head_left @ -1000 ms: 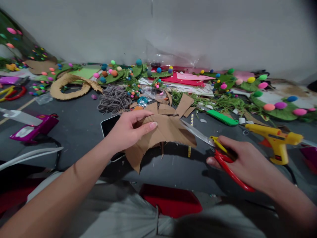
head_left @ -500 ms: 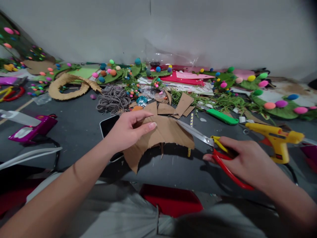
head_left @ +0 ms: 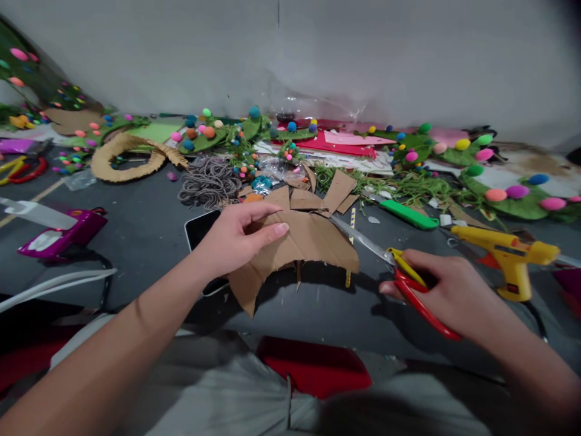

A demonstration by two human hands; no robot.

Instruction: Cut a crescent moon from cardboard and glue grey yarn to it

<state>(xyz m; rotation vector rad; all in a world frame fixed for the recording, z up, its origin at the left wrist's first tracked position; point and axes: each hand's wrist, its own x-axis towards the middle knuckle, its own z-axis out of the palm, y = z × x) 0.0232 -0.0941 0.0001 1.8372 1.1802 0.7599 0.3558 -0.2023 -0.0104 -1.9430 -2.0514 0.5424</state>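
My left hand (head_left: 247,236) pinches the top left of a curved brown cardboard piece (head_left: 313,239), thumb on its face. In my right hand (head_left: 436,284) are scissors (head_left: 370,245) with red and yellow handles, the fingers wrapped round them. The blades lie along the cardboard's upper right edge. Beneath my left hand a phone-like device (head_left: 197,230) is partly covered. A yellow patterned strip (head_left: 353,221) passes behind the blades. Cardboard scraps (head_left: 338,191) lie just past the piece.
A yellow glue gun (head_left: 508,254) lies to the right, a purple one (head_left: 68,233) to the left. Beyond are a green-handled cutter (head_left: 408,214), grey cord (head_left: 211,181), a tan wreath ring (head_left: 129,160) and green leaves with coloured pompoms (head_left: 512,194). A white cable (head_left: 59,284) crosses the left side.
The scissors' handles have closed somewhat and their blades have shifted slightly right along the cardboard's edge. My left hand keeps its hold on the cardboard.
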